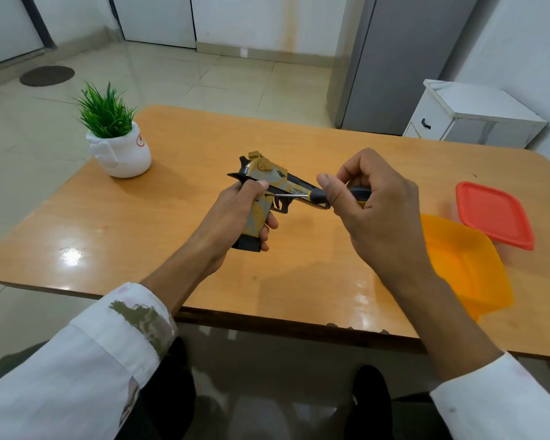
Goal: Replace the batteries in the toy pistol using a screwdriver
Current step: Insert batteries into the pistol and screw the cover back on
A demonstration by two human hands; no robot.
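Yellow toy pistol [269, 188] gripped by left hand [235, 214]; right hand [367, 201] pinches screwdriver [311, 195] against its grip.

The yellow-and-black toy pistol [267, 174] stands upright, barrel pointing right, with the level screwdriver [315, 195] tip against its butt.

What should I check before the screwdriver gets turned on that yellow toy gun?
1. Left hand grips the yellow-and-black toy pistol by its handle: ok.
2. Right hand holds the thin black-and-yellow-handled screwdriver: ok.
3. Screwdriver tip touches the pistol's handle: ok.
4. Tip seated in a screw head: cannot tell, too small.
5. Open orange plastic tub close by for screws: ok.
6. New batteries ready: cannot tell, none in view.
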